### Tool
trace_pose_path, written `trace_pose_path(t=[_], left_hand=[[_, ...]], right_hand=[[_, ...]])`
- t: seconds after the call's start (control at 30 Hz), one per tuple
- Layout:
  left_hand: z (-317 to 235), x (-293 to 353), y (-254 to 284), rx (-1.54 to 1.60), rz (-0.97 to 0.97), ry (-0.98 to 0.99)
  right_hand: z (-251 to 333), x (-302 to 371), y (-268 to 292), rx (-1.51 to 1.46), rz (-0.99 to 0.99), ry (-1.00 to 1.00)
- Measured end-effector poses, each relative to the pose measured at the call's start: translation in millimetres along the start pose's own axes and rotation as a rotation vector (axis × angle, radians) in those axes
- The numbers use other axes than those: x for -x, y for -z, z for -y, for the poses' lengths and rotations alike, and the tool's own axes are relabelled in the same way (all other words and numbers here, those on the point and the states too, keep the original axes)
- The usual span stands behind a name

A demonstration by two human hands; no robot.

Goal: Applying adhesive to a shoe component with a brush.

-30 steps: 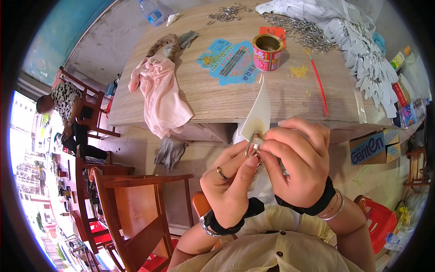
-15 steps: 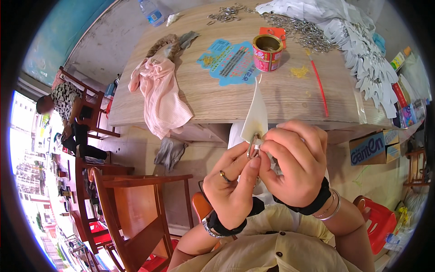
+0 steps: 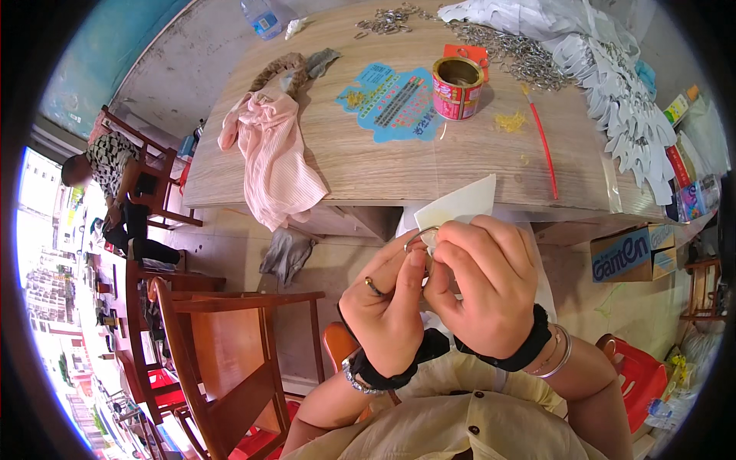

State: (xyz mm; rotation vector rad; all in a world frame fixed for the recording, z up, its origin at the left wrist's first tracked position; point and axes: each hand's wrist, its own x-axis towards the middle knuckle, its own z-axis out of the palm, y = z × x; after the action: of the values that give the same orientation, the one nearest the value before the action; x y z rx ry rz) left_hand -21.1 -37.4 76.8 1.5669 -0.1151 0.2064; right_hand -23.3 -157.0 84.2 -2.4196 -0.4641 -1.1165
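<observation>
My left hand [image 3: 386, 310] is closed, thumb and forefinger pinching a bent metal hook [image 3: 416, 241]. A stiff white piece [image 3: 460, 201], flat and straight-edged, stands up at the hook, just past the table's front edge. The fingertips of my right hand [image 3: 491, 280] are closed on its lower end, beside the hook. Exactly how the hook and the white piece join is hidden by my fingers. Both hands are touching or nearly so, held above my lap.
On the wooden table [image 3: 368, 176] are a red tin [image 3: 456, 100], a blue cut-out card [image 3: 391, 103], a red stick [image 3: 543, 142] and pink cloth [image 3: 268, 153]. Metal hooks [image 3: 514, 57] lie behind, beside many white pieces [image 3: 629, 115]. A wooden chair [image 3: 222, 345] stands left; a person [image 3: 115, 172] sits farther off.
The white piece has swung from upright to leaning right, and the hook has turned with it. My right hand has shifted slightly left, its fingers closer over the joint.
</observation>
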Motion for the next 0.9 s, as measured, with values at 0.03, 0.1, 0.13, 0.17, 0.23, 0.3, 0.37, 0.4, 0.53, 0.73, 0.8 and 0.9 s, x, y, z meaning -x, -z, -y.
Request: trace_pose_path(t=[0.03, 0.1, 0.13, 0.17, 0.23, 0.3, 0.37, 0.4, 0.53, 0.73, 0.8, 0.9], left_hand=[[0.1, 0.4, 0.3, 0.005, 0.013, 0.006], [2.5, -0.4, 0.4, 0.018, 0.024, -0.028], [3.3, -0.9, 0.5, 0.024, 0.03, -0.045], [2.9, -1.0, 0.3, 0.02, 0.024, -0.033], [1.6, -0.3, 0.0, 0.013, 0.012, -0.01], [2.4, -1.0, 0.6, 0.015, 0.011, -0.026], [2.7, -0.6, 1.3, 0.013, 0.006, -0.04], [3.2, -0.7, 0.7, 0.015, 0.005, -0.046], [2.6, -1.6, 0.2, 0.02, 0.009, -0.034], [13.5, -8.4, 0.4, -0.014, -0.023, -0.019], [11.2, -9.3, 1.2, 0.078, -0.034, 0.121], [16.2, -11.4, 3.2, 0.223, -0.045, 0.269]], right_hand=[[0.7, 0.3, 0.1, 0.004, 0.009, -0.009], [2.5, 0.9, -0.3, 0.016, 0.015, -0.02], [3.2, 0.9, -0.6, 0.021, 0.018, -0.026], [3.8, 0.6, -0.9, 0.024, 0.018, -0.03], [5.4, 0.2, -1.3, 0.03, 0.017, -0.035], [7.1, 0.8, -1.7, 0.059, 0.019, -0.027], [9.0, 1.6, -1.1, 0.086, 0.026, -0.011], [9.1, 2.1, -0.4, 0.103, 0.033, 0.001], [9.5, 5.3, -4.1, 0.216, 0.034, 0.069], [19.8, 12.0, -6.9, 0.353, 0.13, 0.097], [24.2, 17.0, -10.2, 0.349, 0.138, 0.022], [28.1, 21.4, -8.4, 0.33, 0.163, -0.06]])
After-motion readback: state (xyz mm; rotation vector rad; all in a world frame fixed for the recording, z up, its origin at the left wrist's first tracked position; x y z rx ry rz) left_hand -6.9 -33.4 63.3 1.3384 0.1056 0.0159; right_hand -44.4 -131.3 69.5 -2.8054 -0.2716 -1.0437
